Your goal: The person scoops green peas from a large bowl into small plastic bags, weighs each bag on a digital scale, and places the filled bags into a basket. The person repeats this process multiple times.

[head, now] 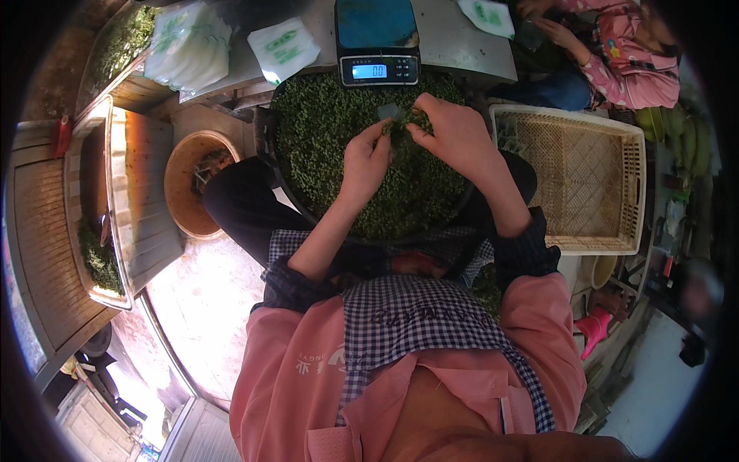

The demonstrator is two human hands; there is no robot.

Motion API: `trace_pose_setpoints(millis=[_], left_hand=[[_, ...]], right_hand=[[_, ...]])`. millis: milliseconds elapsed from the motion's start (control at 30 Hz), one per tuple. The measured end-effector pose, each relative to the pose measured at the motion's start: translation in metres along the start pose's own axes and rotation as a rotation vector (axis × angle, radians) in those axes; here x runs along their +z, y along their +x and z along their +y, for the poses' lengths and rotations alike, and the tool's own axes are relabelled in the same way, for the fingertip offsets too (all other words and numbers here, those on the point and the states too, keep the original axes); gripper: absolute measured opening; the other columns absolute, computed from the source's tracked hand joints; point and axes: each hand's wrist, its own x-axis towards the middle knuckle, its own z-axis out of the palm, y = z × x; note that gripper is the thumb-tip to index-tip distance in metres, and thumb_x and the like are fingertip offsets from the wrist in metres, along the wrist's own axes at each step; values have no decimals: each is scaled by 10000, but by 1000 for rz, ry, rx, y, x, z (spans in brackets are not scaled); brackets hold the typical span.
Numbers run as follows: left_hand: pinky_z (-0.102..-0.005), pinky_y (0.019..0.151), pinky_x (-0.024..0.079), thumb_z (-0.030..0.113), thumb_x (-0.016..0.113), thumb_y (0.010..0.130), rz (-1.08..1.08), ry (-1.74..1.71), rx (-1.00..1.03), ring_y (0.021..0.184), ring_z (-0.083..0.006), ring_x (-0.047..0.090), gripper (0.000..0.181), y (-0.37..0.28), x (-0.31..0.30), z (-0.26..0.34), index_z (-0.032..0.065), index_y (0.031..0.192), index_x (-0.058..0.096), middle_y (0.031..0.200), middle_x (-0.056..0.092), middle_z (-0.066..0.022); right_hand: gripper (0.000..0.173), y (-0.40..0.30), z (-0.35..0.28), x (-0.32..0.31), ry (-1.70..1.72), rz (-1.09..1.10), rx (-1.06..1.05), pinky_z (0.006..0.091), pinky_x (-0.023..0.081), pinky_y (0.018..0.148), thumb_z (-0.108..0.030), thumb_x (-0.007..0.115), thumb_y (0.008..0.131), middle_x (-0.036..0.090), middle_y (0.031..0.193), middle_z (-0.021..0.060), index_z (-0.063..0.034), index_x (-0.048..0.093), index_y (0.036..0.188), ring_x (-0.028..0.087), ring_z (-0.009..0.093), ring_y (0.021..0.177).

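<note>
A large dark round tub (267, 136) sits between my knees, heaped with small green berries (329, 167) that look like green peppercorns. Over the heap, my right hand (456, 130) holds a small green sprig (421, 120) between thumb and fingers. My left hand (368, 151) pinches a bit of green at its fingertips, close to the right. Just beyond the left fingertips shows a small bluish translucent piece (388, 111); whether it is held or lies on the heap I cannot tell. A digital scale (378, 70) with a blue pan stands at the tub's far edge, its display lit.
Printed plastic bags (190, 49) lie fanned on the metal table (456, 46), with another bag stack (284, 49) nearer the scale. A round bin (173, 185) stands left, a plastic crate (635, 190) right. Another person's hand (554, 33) works at the upper right.
</note>
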Motion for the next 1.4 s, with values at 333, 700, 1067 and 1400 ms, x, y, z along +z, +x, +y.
trace_pose_setpoints(millis=[333,700,1067,1400], left_hand=[[-272,507,409,100,434,932,-3,16,-27,555,-96,506,309,1,2,5,-34,1180,563,643,537,-41],[-268,486,404,81,459,909,14,-58,-26,507,-94,492,266,-5,-2,0,-10,1116,599,584,512,-15],[-244,510,420,89,431,926,100,-107,-66,551,-78,514,326,0,1,0,-14,1210,554,692,562,-24],[-229,495,383,119,427,955,60,-73,-49,518,-61,468,335,5,0,-4,-13,1245,531,599,516,0]], right_hand=[[245,2,-28,13,469,232,33,372,474,712,-235,634,851,598,965,80,-65,608,1026,587,276,840],[462,5,30,40,644,13,77,366,448,842,-226,678,804,533,1130,103,-80,522,1213,563,263,977],[385,17,20,22,562,-91,25,385,482,814,-118,706,733,574,1024,112,-56,581,1092,586,265,957],[227,-6,-12,-8,137,122,-4,368,460,632,-60,627,781,537,906,90,-74,577,1002,576,269,743]])
